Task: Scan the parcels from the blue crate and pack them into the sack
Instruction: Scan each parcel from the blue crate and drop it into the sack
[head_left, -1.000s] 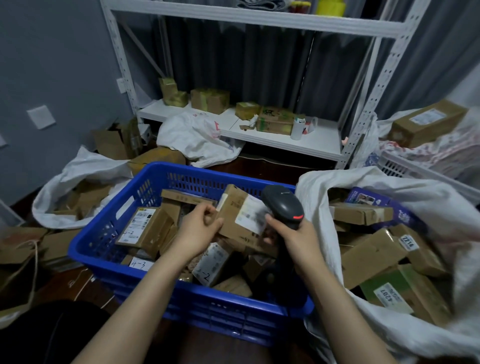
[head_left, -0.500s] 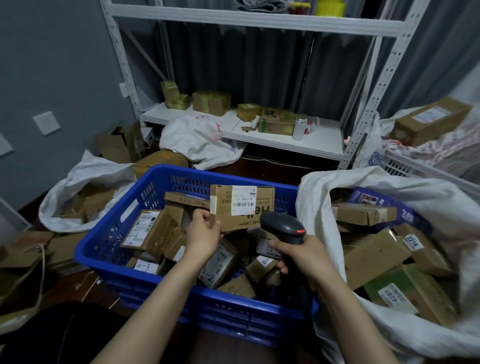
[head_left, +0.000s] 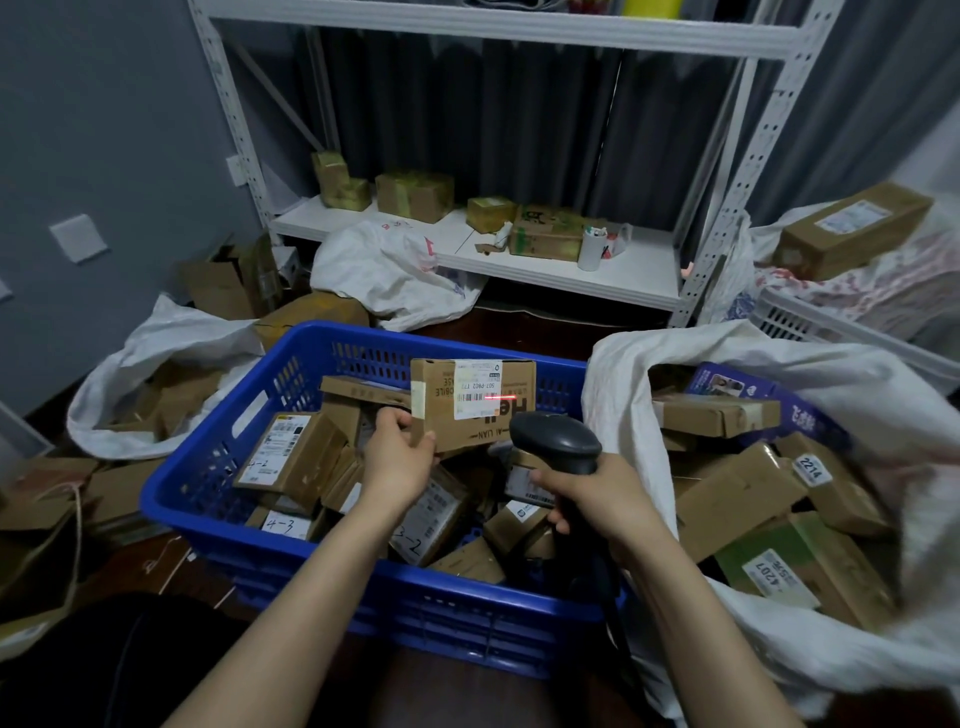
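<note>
My left hand (head_left: 397, 457) grips a brown cardboard parcel (head_left: 441, 410) by its lower left corner and holds it upright above the blue crate (head_left: 218, 467), its white label facing me. My right hand (head_left: 597, 491) holds a black barcode scanner (head_left: 556, 441) by the handle, just below and right of the parcel. A red scan line lies across the label's barcode. Several more labelled parcels fill the crate. The white sack (head_left: 623, 374) lies open at the right with several boxes inside.
A white metal shelf (head_left: 613, 275) with several boxes and a cup stands behind the crate. Another white sack (head_left: 156, 332) with cardboard lies at the left, and a crumpled one (head_left: 384, 270) leans on the shelf. A white crate (head_left: 810, 327) and a long box (head_left: 852, 228) sit far right.
My left hand lifted the parcel out of the crate and turned its label toward me. The scanner dropped from over the parcel to below its label, and the red scan line now shows.
</note>
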